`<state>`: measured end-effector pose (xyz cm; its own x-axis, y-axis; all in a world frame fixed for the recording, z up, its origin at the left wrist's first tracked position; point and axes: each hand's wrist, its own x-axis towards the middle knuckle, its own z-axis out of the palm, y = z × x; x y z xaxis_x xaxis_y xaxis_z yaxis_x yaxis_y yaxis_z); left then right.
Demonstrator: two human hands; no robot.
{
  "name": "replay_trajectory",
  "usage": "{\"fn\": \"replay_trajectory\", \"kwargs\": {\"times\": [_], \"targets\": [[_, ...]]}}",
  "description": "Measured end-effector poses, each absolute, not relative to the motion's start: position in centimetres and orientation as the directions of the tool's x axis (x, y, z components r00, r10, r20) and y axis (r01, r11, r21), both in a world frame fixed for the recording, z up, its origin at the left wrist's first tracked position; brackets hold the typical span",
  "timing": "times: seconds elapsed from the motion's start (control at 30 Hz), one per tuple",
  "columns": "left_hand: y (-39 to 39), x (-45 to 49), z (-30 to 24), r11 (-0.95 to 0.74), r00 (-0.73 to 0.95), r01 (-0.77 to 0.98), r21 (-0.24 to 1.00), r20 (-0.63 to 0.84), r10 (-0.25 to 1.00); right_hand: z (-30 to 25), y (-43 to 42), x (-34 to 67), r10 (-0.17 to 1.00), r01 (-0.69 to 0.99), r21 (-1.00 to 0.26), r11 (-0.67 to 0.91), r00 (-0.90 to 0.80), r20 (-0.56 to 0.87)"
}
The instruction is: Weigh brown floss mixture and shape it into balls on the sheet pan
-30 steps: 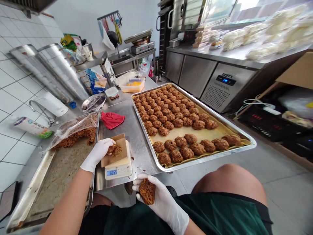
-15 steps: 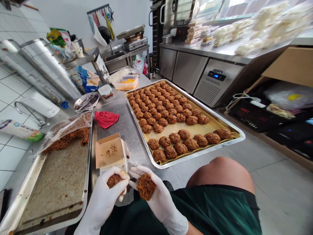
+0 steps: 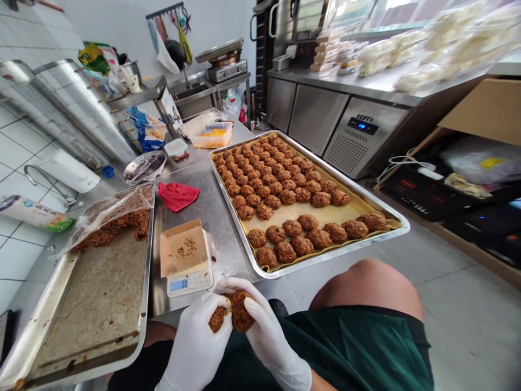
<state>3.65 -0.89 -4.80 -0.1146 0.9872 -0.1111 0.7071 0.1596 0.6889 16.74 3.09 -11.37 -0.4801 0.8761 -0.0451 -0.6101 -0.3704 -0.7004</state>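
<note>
Hands (image 3: 199, 339) were pretty much together near the scale (image 3: 202, 281), both clamped on brown lumps (image 3: 242, 315), loaded tray (image 3: 345, 251) sat right of it

I wear white gloves on both hands. My left hand (image 3: 199, 336) pinches a small brown lump (image 3: 217, 319). My right hand (image 3: 264, 331) holds a bigger lump (image 3: 241, 312) right up next to it. In front of me, a white scale (image 3: 199, 281) on the table (image 3: 230, 252) says 0.0. A brown paper tray (image 3: 171, 255) with crumbs (image 3: 186, 248) sits on it. Lots of brown balls (image 3: 303, 245) sit in rows on a big tray (image 3: 402, 224). On my left, sticky brown mix (image 3: 134, 222) lies in another tray (image 3: 93, 304), partly under clear plastic (image 3: 109, 212). A red cloth (image 3: 178, 196) lies between the trays.
</note>
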Motion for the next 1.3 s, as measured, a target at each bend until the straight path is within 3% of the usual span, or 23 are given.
{"fn": "replay_trajectory", "kwargs": {"times": [0.17,0.27,0.33,0.4,0.47,0.53,0.8,1.07,1.3], "targets": [[-0.7,3.3,-5.1,0.188,-0.165,0.671,0.718,-0.102,0.981,-12.0,3.2,16.4,0.858,-0.516,-0.753,-0.409,-0.498,-0.125],[-0.7,2.4,-5.0,0.271,-0.276,0.558,0.784,-0.133,0.952,-12.7,3.2,16.0,0.841,-0.508,-0.711,-0.486,-0.492,-0.224],[-0.7,1.4,-4.8,0.308,-0.331,0.383,0.871,-0.182,0.926,-13.1,3.2,15.8,0.828,-0.545,-0.648,-0.532,-0.495,-0.264],[-0.7,0.5,-4.5,0.289,-0.335,0.085,0.953,-0.246,0.909,-13.3,3.3,15.7,0.821,-0.582,-0.594,-0.555,-0.501,-0.275],[-0.5,-0.1,-4.5,0.252,-0.33,-0.22,0.942,-0.315,0.89,-13.3,3.4,15.6,0.816,-0.603,-0.563,-0.565,-0.509,-0.275],[-0.2,-0.4,-4.6,0.235,-0.339,-0.386,0.892,-0.374,0.863,-13.3,3.4,15.6,0.805,-0.597,-0.553,-0.581,-0.522,-0.282],[0.0,-1.0,-4.9,0.155,-0.325,-0.577,0.802,-0.399,0.858,-13.5,3.5,15.3,0.781,-0.591,-0.52,-0.617,-0.544,-0.307],[-0.2,-1.4,-4.9,0.089,-0.52,-0.494,0.865,-0.376,0.767,-13.4,3.6,15.5,0.775,-0.603,-0.492,-0.628,-0.545,-0.321],[-0.7,-1.3,-3.9,0.253,-0.263,-0.571,0.781,-0.466,0.845,-13.3,3.7,15.7,0.764,-0.605,-0.469,-0.643,-0.548,-0.341]]}}
